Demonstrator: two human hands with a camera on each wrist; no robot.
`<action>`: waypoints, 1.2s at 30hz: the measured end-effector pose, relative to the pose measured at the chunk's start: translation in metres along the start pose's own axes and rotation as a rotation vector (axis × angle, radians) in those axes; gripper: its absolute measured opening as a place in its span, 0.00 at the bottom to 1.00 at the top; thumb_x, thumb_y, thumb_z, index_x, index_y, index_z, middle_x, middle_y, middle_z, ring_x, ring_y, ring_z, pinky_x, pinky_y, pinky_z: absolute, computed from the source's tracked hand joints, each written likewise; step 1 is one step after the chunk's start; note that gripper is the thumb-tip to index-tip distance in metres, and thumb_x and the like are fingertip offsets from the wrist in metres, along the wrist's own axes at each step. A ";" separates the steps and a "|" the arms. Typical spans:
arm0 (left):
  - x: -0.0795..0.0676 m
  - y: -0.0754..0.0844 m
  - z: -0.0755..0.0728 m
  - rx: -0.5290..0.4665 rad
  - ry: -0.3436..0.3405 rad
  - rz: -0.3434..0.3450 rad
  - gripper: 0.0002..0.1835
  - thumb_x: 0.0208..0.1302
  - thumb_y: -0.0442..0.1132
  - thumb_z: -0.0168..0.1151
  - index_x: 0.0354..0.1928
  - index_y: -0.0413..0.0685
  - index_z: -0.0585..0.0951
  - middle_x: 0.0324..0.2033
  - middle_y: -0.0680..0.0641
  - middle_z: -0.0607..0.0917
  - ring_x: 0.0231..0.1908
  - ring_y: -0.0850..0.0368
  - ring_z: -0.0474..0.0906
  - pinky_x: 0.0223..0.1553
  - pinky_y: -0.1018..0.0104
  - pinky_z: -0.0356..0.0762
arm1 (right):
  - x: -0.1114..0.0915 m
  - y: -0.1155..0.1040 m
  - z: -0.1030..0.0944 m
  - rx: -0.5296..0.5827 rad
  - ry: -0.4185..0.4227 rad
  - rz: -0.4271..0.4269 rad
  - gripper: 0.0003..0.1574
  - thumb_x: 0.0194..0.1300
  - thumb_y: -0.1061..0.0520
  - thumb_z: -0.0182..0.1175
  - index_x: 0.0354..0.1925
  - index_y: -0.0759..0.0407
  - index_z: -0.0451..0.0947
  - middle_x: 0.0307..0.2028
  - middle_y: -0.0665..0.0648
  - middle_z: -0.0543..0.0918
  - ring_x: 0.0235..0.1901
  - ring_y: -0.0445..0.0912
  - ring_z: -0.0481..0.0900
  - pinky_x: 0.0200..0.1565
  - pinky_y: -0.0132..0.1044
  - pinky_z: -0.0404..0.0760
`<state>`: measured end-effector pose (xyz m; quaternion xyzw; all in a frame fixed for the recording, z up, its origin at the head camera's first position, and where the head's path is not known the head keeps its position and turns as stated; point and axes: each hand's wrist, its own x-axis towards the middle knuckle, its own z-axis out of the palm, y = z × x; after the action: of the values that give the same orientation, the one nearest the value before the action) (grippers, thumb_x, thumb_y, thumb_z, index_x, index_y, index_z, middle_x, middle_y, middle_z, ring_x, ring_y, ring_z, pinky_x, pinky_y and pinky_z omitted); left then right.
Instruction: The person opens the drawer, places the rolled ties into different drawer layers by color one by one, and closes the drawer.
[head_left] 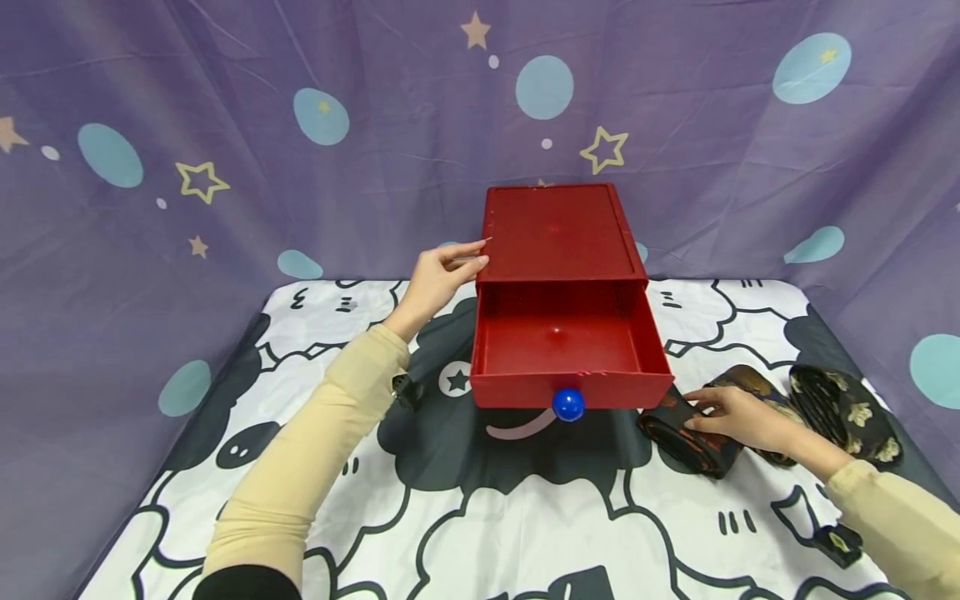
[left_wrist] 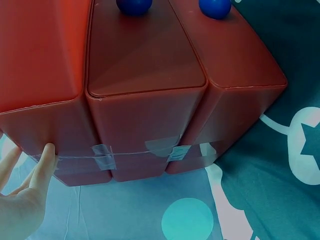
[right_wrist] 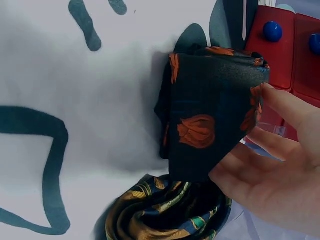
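A red drawer cabinet [head_left: 558, 233] with blue knobs stands in the middle of the table, its top drawer [head_left: 555, 333] pulled out and bare inside. My left hand [head_left: 442, 275] touches the cabinet's left side near the top, fingers fairly straight; in the left wrist view the fingertips [left_wrist: 48, 150] rest against the red wall. At the cabinet's right, my right hand [head_left: 742, 417] pinches a rolled dark necktie [right_wrist: 210, 110] with orange flower shapes by its edge, between thumb and fingers. The necktie lies low beside the drawer front.
Behind the held one sits a rolled gold-and-navy patterned necktie [right_wrist: 160, 212]. Farther right lies a black rolled necktie with pale flowers [head_left: 855, 417]. A sheep-print cloth [head_left: 540, 533] covers the table, and a purple curtain [head_left: 420, 167] hangs behind. Clear tape [left_wrist: 105, 157] joins the drawer units.
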<state>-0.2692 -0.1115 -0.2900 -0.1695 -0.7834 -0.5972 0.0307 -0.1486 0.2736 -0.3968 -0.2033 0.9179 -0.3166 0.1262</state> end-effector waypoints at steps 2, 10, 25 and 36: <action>0.000 0.001 0.000 0.001 0.000 0.001 0.19 0.57 0.36 0.60 0.52 0.40 0.76 0.47 0.41 0.78 0.43 0.52 0.78 0.44 0.68 0.77 | 0.001 0.000 0.001 -0.012 0.000 -0.019 0.28 0.54 0.58 0.61 0.45 0.80 0.70 0.35 0.65 0.80 0.32 0.50 0.79 0.28 0.32 0.78; -0.001 0.000 0.000 -0.007 0.000 0.007 0.19 0.57 0.35 0.60 0.52 0.40 0.76 0.47 0.40 0.78 0.43 0.52 0.78 0.43 0.68 0.77 | 0.006 0.002 0.003 -0.033 -0.022 0.002 0.27 0.53 0.56 0.62 0.44 0.77 0.71 0.33 0.66 0.80 0.32 0.53 0.79 0.31 0.40 0.79; -0.001 0.001 0.001 -0.003 0.003 0.004 0.19 0.57 0.35 0.60 0.52 0.39 0.76 0.47 0.40 0.78 0.42 0.53 0.78 0.43 0.69 0.77 | 0.007 0.001 0.007 0.059 -0.047 0.044 0.23 0.54 0.55 0.62 0.42 0.70 0.70 0.38 0.66 0.78 0.39 0.58 0.76 0.36 0.45 0.78; -0.001 0.002 0.000 -0.002 -0.003 -0.007 0.20 0.57 0.36 0.60 0.52 0.40 0.76 0.48 0.40 0.78 0.43 0.53 0.78 0.44 0.68 0.77 | 0.009 0.004 0.009 0.079 -0.034 -0.021 0.19 0.54 0.56 0.63 0.39 0.66 0.70 0.41 0.66 0.77 0.44 0.63 0.74 0.43 0.53 0.75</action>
<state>-0.2676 -0.1112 -0.2887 -0.1676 -0.7833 -0.5979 0.0274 -0.1549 0.2676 -0.4075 -0.2130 0.9002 -0.3504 0.1464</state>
